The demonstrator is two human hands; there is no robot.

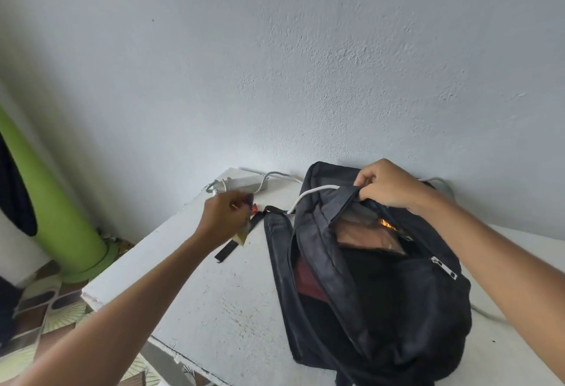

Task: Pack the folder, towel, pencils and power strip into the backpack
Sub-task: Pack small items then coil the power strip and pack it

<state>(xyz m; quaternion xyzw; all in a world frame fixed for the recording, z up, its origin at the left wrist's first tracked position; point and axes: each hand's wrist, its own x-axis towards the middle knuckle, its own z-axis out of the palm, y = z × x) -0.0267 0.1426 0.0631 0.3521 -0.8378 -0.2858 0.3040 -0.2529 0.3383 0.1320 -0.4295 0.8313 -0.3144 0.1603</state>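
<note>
A black backpack [382, 294] lies unzipped on the white table [220, 294]. My right hand [388, 184] grips the top edge of its opening and holds it up. Inside I see a brownish folder [363, 234] and a dark red cloth [308, 278]. My left hand [223, 217], blurred, grips a bunch of coloured pencils [249, 202] just left of the bag. The white power strip [244, 182] lies at the table's far left corner, against the wall. Its white cable [308, 194] runs over the top of the backpack.
A grey wall stands right behind the table. A black strap [232, 240] of the bag lies on the table under my left hand. A green pillar [52, 199] and a patterned tile floor [46, 315] are to the left of the table's edge.
</note>
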